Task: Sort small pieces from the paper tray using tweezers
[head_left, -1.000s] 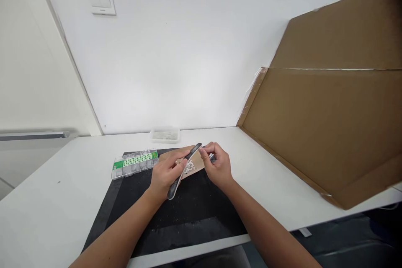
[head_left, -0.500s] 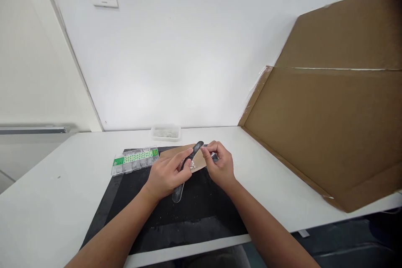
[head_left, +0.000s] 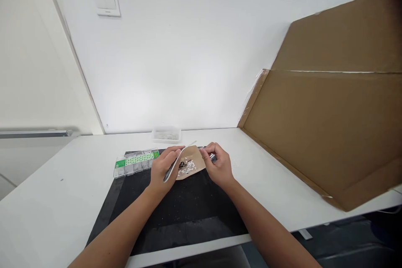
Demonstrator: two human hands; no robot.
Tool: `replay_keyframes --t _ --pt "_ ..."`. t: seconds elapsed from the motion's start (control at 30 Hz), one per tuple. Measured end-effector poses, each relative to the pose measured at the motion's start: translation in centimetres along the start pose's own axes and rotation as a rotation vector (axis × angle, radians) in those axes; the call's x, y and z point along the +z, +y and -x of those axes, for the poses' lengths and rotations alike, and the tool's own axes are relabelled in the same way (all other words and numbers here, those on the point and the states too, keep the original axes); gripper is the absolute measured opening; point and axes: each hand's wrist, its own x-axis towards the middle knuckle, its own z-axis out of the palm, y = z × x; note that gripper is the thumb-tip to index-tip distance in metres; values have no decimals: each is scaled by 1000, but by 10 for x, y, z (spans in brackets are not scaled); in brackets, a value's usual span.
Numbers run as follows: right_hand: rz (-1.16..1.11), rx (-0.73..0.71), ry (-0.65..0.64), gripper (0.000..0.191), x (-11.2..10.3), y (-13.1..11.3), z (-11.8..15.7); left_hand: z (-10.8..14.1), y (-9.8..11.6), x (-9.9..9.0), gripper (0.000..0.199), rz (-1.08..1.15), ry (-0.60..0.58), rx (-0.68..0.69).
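Note:
My left hand [head_left: 163, 167] is closed on a long nail file [head_left: 179, 160] with rounded ends. The file is turned nearly edge-on, slanting up to the right. My right hand [head_left: 219, 164] pinches something tiny and pale between thumb and forefinger, too small to name. Partly behind its fingers is a small dark, shiny item [head_left: 213, 158]. Between the hands sits a brown paper tray [head_left: 194, 153] with small white pieces [head_left: 190, 166] and some dark bits in it. The file and my right fingertips are apart.
A black mat [head_left: 188, 205] covers part of the white table [head_left: 47, 205]. On the mat's back left lies a clear compartment case [head_left: 136, 162] with a green label. A translucent tub [head_left: 166, 135] stands by the wall. An upright cardboard panel [head_left: 320, 125] flanks the right side.
My left hand has turned the nail file from its flat black face to its edge and drawn it away from the right fingertips. More of the paper tray and white pieces shows.

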Motion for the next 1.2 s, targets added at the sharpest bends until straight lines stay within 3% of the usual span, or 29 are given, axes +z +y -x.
replay_keyframes --t 0.17,0.33,0.57,0.83,1.07,1.2 --pt "15 -7 -28 23 0 -1 0 1 0 6 16 55 77 -298" --pt "20 6 -23 23 1 -1 2 1 1 9 23 154 53 -508" --pt "111 33 -11 20 8 2 4 7 7 15 25 179 -17 -526" --pt "202 -123 -79 18 18 -8 11 1 17 12 29 258 -76 -539" --pt "236 15 68 24 7 6 0 3 15 14 28 246 -77 -524" --pt "221 19 61 23 9 6 3 7 12 16 28 259 -64 -511"
